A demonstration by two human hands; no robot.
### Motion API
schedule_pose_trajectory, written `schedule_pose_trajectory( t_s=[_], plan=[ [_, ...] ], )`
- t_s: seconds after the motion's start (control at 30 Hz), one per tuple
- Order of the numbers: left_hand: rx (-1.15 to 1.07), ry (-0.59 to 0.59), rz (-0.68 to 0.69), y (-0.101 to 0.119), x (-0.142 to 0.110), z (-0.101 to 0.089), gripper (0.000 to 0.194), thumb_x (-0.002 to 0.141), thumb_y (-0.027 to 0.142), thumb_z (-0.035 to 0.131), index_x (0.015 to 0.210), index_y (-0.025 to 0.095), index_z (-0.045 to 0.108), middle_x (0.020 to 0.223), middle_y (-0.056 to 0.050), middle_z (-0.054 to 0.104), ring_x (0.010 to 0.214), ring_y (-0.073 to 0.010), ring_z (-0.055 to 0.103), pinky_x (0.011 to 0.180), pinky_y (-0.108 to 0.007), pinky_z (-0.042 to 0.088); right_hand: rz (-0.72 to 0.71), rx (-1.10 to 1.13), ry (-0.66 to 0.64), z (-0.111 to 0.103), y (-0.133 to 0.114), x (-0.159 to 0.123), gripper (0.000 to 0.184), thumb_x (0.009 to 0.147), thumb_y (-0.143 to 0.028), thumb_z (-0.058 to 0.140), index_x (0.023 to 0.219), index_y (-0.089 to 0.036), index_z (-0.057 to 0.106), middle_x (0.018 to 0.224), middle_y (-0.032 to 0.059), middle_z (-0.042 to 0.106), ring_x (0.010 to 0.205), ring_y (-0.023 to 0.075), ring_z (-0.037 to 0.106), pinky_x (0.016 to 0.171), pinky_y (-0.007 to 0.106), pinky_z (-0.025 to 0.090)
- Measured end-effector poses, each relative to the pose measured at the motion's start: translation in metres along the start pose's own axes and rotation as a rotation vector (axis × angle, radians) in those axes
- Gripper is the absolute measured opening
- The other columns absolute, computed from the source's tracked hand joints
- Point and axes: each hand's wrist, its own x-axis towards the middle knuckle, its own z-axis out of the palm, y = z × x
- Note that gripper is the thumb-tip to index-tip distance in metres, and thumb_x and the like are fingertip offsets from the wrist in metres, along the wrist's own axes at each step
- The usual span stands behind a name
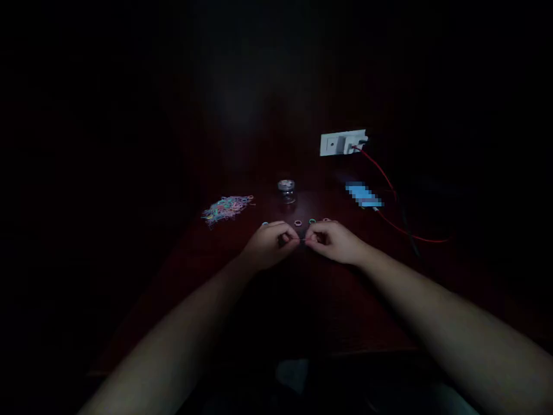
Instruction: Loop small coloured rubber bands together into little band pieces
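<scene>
Pinched fingertips of my left hand [275, 242] and my right hand [330, 241] meet over the dark table, a small gap apart. Between them stretches a thin pinkish rubber band [302, 240], its ends hidden in the fingers. Just beyond my hands lie small coiled bands: a pink ring [298, 223], a green ring [312, 221], a light blue ring [265, 223] partly behind my left hand, and a reddish ring [326, 219] partly behind my right. Further left is a loose pile of multicoloured rubber bands [228, 208].
A small clear jar [287, 192] stands behind the rings. At the back right, a phone with a blurred lit screen [364, 195] connects by a red cable [380, 167] to a charger in a white wall socket [330, 144]. The surroundings are very dark.
</scene>
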Motion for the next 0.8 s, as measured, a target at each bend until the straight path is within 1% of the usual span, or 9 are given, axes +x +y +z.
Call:
schedule_pose_trajectory(
  t_s=[0.2, 0.37, 0.53, 0.63, 0.8],
  plan=[
    [0.021, 0.0, 0.002, 0.0027, 0.0016, -0.002, 0.005, 0.082, 0.019, 0.061, 0.083, 0.019, 0.066, 0.081, -0.001, 0.065, 0.069, -0.0106, 0.059, 0.064, -0.022, 0.046, -0.021, -0.024, 0.014, -0.0017, -0.0033, 0.0013, 0.01, 0.083, -0.022, 0.058, 0.077, -0.015, 0.063, 0.063, -0.0017, 0.054, 0.058, 0.0102, 0.047, 0.057, 0.023, 0.036],
    [0.019, -0.005, 0.008, 0.0052, 0.0015, -0.0034, 0.005, 0.081, 0.019, 0.061, 0.083, 0.018, 0.066, 0.082, -0.001, 0.066, 0.07, -0.0112, 0.059, 0.062, -0.023, 0.046, -0.005, 0.008, 0.013, -0.0023, -0.0046, 0.0009, 0.01, 0.085, -0.022, 0.055, 0.08, -0.016, 0.062, 0.064, -0.0017, 0.054, 0.058, 0.0103, 0.047, 0.055, 0.022, 0.036],
    [0.032, -0.001, 0.006, 0.0061, 0.0021, -0.004, 0.005, 0.08, 0.017, 0.062, 0.082, 0.018, 0.066, 0.081, -0.001, 0.065, 0.069, -0.0108, 0.059, 0.062, -0.023, 0.045, -0.014, -0.001, 0.018, -0.0024, -0.0043, 0.001, 0.01, 0.085, -0.019, 0.052, 0.084, -0.015, 0.062, 0.069, -0.0009, 0.056, 0.061, 0.0104, 0.048, 0.059, 0.023, 0.038],
    [0.031, 0.001, 0.012, 0.0055, 0.002, -0.0041, 0.005, 0.08, 0.017, 0.062, 0.083, 0.018, 0.066, 0.082, -0.001, 0.066, 0.069, -0.0108, 0.059, 0.061, -0.023, 0.045, -0.01, -0.026, 0.024, -0.0031, -0.0055, 0.0009, 0.009, 0.085, -0.019, 0.053, 0.085, -0.015, 0.061, 0.069, -0.0012, 0.055, 0.06, 0.0101, 0.047, 0.059, 0.023, 0.037],
    [0.031, 0.015, 0.015, 0.0045, 0.0016, -0.0032, 0.003, 0.081, 0.018, 0.062, 0.082, 0.018, 0.065, 0.08, -0.001, 0.065, 0.068, -0.0107, 0.058, 0.06, -0.023, 0.044, 0.009, 0.015, -0.011, -0.0045, -0.01, -0.0004, 0.01, 0.084, -0.024, 0.056, 0.087, -0.016, 0.06, 0.067, -0.0016, 0.055, 0.058, 0.0098, 0.045, 0.056, 0.023, 0.036]
  ],
)
